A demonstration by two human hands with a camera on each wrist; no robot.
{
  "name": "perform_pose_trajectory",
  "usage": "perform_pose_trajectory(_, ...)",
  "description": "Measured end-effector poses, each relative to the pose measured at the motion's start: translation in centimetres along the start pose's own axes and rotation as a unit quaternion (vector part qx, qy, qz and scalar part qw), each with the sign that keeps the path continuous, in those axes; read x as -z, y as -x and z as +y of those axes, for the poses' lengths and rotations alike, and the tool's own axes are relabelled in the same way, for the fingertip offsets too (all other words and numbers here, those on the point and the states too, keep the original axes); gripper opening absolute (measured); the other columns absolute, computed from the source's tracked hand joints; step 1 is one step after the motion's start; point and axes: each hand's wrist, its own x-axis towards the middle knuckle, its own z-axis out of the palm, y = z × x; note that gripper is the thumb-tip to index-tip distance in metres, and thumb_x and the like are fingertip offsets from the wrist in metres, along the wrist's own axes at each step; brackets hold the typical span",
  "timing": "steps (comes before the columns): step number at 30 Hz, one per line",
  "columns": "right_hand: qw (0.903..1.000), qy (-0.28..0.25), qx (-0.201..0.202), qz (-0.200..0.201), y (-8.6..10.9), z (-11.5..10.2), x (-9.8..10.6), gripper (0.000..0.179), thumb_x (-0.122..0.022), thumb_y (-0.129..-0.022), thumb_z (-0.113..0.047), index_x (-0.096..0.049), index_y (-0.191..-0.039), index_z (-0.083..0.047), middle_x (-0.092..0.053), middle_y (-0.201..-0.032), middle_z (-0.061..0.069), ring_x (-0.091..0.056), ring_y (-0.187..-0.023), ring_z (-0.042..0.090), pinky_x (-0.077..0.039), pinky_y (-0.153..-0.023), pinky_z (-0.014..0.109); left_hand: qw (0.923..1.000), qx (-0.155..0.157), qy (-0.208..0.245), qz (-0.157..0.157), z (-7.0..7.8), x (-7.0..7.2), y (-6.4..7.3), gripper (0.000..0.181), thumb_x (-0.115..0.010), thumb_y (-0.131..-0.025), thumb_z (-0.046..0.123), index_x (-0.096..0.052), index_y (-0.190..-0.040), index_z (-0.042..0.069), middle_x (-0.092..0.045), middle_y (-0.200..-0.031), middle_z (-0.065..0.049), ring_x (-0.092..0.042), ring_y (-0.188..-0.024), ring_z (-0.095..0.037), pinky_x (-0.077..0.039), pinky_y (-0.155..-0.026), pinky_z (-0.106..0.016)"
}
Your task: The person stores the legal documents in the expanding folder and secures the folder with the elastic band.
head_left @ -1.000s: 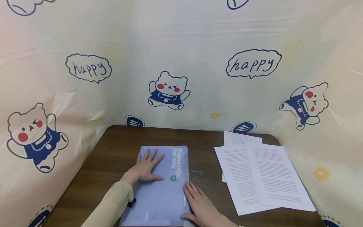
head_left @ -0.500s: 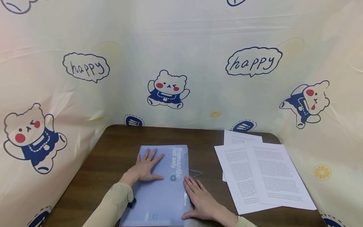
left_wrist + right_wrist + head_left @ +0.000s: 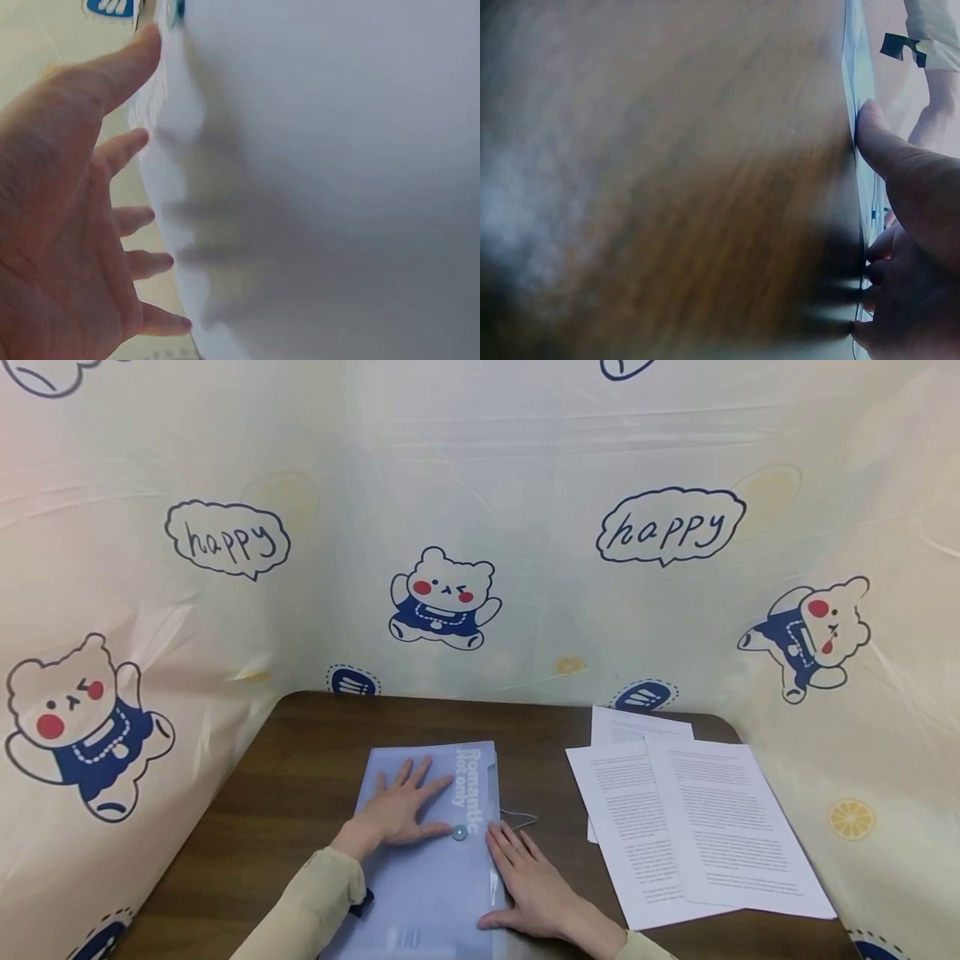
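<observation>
A light blue document folder (image 3: 431,893) with "Romantic Not only" lettering lies lengthwise on the table in the head view. My left hand (image 3: 397,810) rests on its cover with fingers spread, the thumb tip beside a round teal button (image 3: 460,832). In the left wrist view that hand (image 3: 67,225) has its fingertips at the cover's surface. Along the folder's right edge lies my right hand (image 3: 532,889), fingers extended. The right wrist view shows the right thumb and fingertips touching that edge (image 3: 864,180). A thin cord (image 3: 522,817) loops out from the folder's right side.
Several printed sheets (image 3: 735,827) overlap on the right of the dark wooden table (image 3: 232,852). A cloth curtain (image 3: 540,527) with bear drawings surrounds the table at the back and sides.
My left hand has shifted a little to the right, and the folder's cover has moved slightly right under it. The right hand has slid a little farther up the folder's edge.
</observation>
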Motion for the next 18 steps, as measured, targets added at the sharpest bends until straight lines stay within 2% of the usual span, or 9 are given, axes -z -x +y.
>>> perform_pose_trajectory(4, 1.0, -0.003, -0.005, -0.005, 0.0, 0.1, 0.0, 0.118, -0.07, -0.092, -0.078, -0.033, -0.17, 0.003, -0.032, -0.18, 0.02, -0.032, -0.168, 0.036, -0.034, -0.134, 0.058, 0.9999, -0.009, -0.007, 0.001, 1.6, -0.5, -1.4, 0.081, -0.065, -0.097, 0.076, -0.042, -0.168, 0.044, -0.021, -0.184, -0.017, -0.018, -0.168, -0.056, -0.018, -0.123, -0.09)
perform_pose_trajectory(7, 0.9999, -0.009, -0.009, -0.009, 0.1, 0.2, 0.0, 0.118, -0.07, -0.092, -0.078, -0.032, -0.17, 0.002, -0.031, -0.18, 0.02, -0.031, -0.169, 0.035, -0.033, -0.134, 0.058, 0.9998, -0.014, -0.013, -0.005, 2.7, -0.7, -2.5, 0.075, -0.062, -0.099, 0.076, -0.042, -0.167, 0.049, -0.019, -0.186, -0.013, -0.016, -0.168, -0.057, -0.019, -0.123, -0.09)
perform_pose_trajectory(14, 0.9998, -0.008, -0.011, -0.012, 0.0, 0.3, -0.1, 0.118, -0.069, -0.092, -0.079, -0.032, -0.171, 0.002, -0.031, -0.181, 0.018, -0.03, -0.17, 0.034, -0.032, -0.135, 0.058, 0.9996, -0.015, -0.019, -0.016, 4.4, -0.6, -4.0, 0.065, -0.056, -0.104, 0.073, -0.045, -0.165, 0.051, -0.014, -0.187, -0.008, -0.012, -0.167, -0.06, -0.019, -0.122, -0.091)
perform_pose_trajectory(18, 0.9998, -0.01, -0.012, -0.015, 0.0, 0.3, -0.1, 0.118, -0.069, -0.093, -0.079, -0.032, -0.171, 0.001, -0.031, -0.181, 0.018, -0.029, -0.17, 0.034, -0.032, -0.135, 0.058, 0.9998, -0.002, -0.012, -0.015, 4.9, -1.1, -4.6, 0.064, -0.054, -0.105, 0.073, -0.046, -0.164, 0.05, -0.012, -0.187, -0.007, -0.011, -0.167, -0.062, -0.019, -0.121, -0.092)
